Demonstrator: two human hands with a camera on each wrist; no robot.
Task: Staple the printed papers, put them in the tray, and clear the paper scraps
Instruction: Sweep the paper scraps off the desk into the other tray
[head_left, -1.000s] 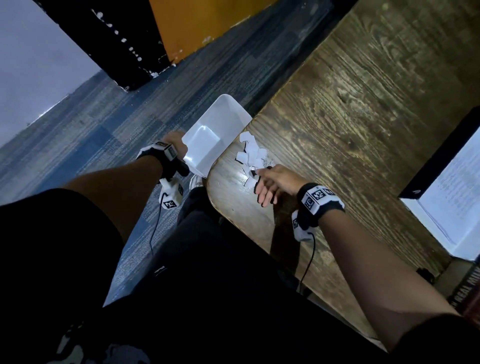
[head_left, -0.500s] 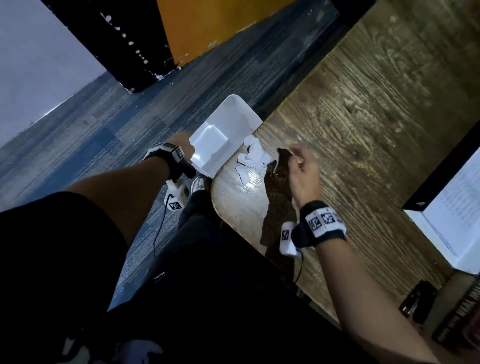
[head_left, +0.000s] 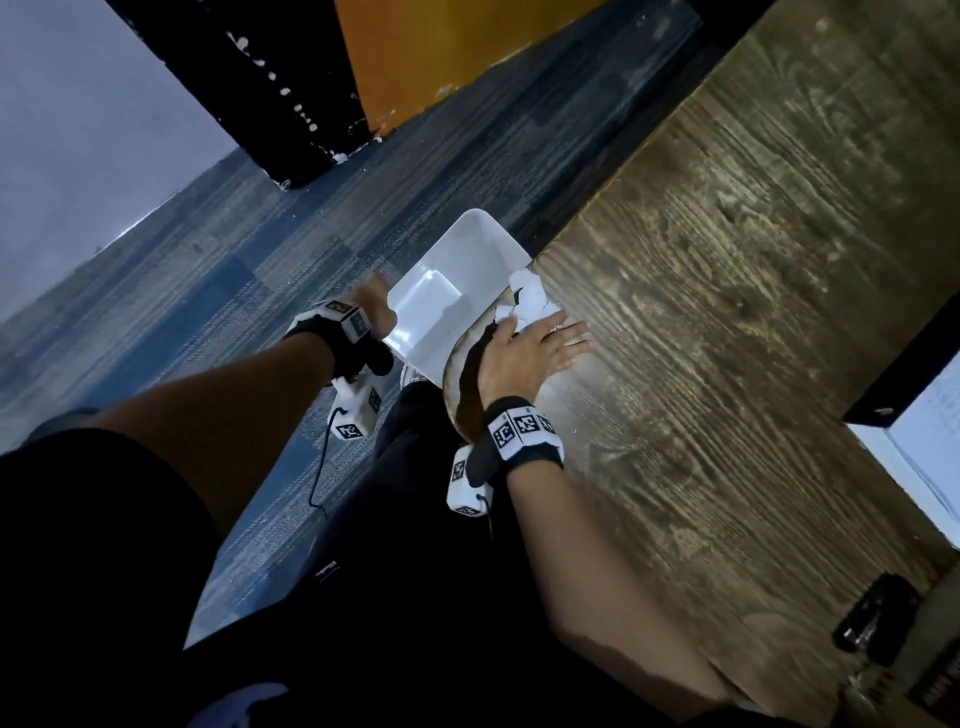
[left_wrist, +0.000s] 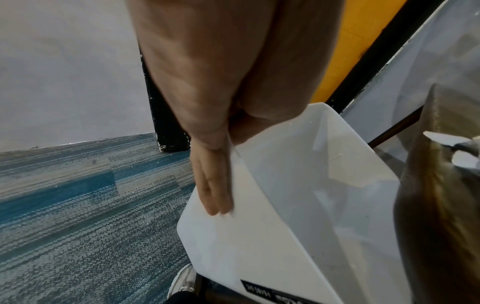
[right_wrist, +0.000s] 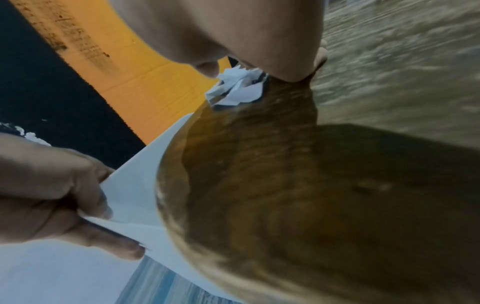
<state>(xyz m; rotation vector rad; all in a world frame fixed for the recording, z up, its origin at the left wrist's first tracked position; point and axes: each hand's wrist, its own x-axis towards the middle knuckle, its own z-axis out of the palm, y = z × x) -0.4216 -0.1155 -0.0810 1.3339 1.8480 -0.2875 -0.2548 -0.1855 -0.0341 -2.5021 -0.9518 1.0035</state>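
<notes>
A small heap of white paper scraps (head_left: 530, 304) (right_wrist: 237, 88) (left_wrist: 465, 158) lies at the very edge of the wooden table (head_left: 727, 312), by its rounded corner. My right hand (head_left: 535, 351) (right_wrist: 233, 30) lies flat on the table with straight fingers, its thumb side against the scraps. Just below that edge, off the table, hangs a white plastic bin (head_left: 447, 291) (left_wrist: 298, 185) (right_wrist: 135, 185). My left hand (head_left: 374, 306) (left_wrist: 213, 185) (right_wrist: 78, 205) grips its near rim, fingers outside and thumb over the lip. I see no scraps inside the bin.
A black tray (head_left: 909, 374) holding printed sheets (head_left: 930, 447) stands at the table's right edge. A dark object (head_left: 878, 613) lies at the lower right corner. Blue carpet (head_left: 208, 312) lies below the bin, and my legs are close under the table corner.
My right hand has turned from standing on edge to lying flat and has slid toward the table's edge. The scraps are bunched tighter at the rim above the bin. The left hand keeps holding the bin.
</notes>
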